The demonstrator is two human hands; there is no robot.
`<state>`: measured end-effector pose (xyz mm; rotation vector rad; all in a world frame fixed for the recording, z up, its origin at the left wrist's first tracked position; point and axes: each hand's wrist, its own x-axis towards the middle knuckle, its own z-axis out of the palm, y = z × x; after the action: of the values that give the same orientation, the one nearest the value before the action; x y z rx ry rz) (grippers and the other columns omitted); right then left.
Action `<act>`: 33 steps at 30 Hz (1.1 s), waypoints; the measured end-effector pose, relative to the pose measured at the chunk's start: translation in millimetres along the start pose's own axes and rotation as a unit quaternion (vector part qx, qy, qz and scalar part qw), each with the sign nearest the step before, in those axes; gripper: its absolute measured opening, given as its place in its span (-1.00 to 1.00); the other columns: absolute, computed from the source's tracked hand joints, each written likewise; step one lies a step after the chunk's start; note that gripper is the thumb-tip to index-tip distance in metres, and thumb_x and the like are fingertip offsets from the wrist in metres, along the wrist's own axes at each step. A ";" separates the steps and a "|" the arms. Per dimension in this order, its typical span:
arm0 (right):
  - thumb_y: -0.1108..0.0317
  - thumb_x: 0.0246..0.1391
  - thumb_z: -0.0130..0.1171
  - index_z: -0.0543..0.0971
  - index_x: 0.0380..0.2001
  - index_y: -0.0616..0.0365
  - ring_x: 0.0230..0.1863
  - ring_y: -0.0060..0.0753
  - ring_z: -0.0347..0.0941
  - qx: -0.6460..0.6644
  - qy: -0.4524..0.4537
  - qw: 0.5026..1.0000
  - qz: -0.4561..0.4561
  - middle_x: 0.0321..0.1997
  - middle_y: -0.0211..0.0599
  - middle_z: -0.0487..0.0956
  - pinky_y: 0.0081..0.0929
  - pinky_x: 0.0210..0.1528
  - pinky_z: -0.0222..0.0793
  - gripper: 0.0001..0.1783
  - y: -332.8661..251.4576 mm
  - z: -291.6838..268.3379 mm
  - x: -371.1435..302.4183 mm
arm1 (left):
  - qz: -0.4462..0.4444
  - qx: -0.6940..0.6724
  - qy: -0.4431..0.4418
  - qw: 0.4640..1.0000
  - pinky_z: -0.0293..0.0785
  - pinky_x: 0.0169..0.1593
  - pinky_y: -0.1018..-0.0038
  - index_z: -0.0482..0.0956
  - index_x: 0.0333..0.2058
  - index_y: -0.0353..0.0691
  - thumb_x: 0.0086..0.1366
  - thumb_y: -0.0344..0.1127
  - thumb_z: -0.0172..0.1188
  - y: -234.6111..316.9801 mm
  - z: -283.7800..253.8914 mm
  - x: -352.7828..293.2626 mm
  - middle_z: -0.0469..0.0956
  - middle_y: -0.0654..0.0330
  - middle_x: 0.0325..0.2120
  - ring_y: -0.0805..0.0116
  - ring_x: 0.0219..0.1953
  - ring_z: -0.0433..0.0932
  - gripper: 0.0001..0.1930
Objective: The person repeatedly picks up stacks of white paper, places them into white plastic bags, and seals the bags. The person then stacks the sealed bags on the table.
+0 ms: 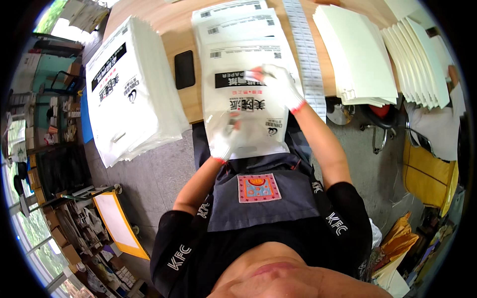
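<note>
A stack of white printed plastic paper bags (253,107) lies in front of me, its near end reaching past the table edge toward my lap. My right hand (280,85), in a white glove with bare reddish fingertips, is over the top bag's black printed band. Its fingers are pinched on a small white piece (249,76), too blurred to name surely. My left hand (227,138), gloved the same way, rests at the bag's near left side; motion smears its fingers. A long strip of small printed labels (309,62) runs along the stack's right side.
A thick pile of filled white bags (131,99) overhangs the table's left edge. A black phone (185,69) lies beside it on the wooden table (171,30). Paper stacks (355,54) and fanned sheets (417,62) stand at right. A yellow-framed board cart (119,223) stands at lower left.
</note>
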<state>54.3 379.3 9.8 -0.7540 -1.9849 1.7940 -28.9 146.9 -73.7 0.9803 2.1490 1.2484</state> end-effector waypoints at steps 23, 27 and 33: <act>0.25 0.12 0.14 0.51 -0.15 0.17 -0.12 -0.42 0.48 -0.175 0.112 0.975 -0.081 -0.20 -0.26 0.59 -0.45 -0.02 0.34 -0.72 36.2 37.0 87.7 | -0.190 -0.290 -0.003 0.938 0.42 -0.21 0.57 0.40 -0.08 -0.38 0.22 -0.36 0.23 -18.0 -69.2 -32.1 0.58 0.16 -0.28 0.51 -0.29 0.49 -0.66; -0.16 0.11 0.04 0.51 -0.36 0.08 -0.40 -0.07 0.54 -0.569 0.044 0.808 0.149 -0.45 -0.16 0.60 -0.19 -0.38 0.41 -0.52 2.9 -9.8 -56.2 | -0.165 -0.232 0.002 0.959 0.42 -0.06 0.54 0.19 0.17 -0.51 0.19 -0.30 0.27 29.9 -100.7 -22.6 0.54 0.03 -0.09 0.41 -0.12 0.50 -0.33; 0.30 0.25 0.00 0.50 -0.05 0.31 -0.31 -0.65 0.47 0.188 0.015 0.956 0.223 -0.26 -0.41 0.58 -0.64 -0.24 0.40 -0.68 90.9 16.3 -134.3 | -0.041 -0.199 -0.018 0.979 0.39 -0.09 0.54 0.26 0.13 -0.53 0.21 -0.27 0.23 94.7 -138.9 -7.1 0.53 0.07 -0.16 0.41 -0.18 0.49 -0.39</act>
<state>164.4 289.9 -70.6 -1.1510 -1.4562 2.3047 -87.2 97.2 76.2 0.7292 1.7919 1.5266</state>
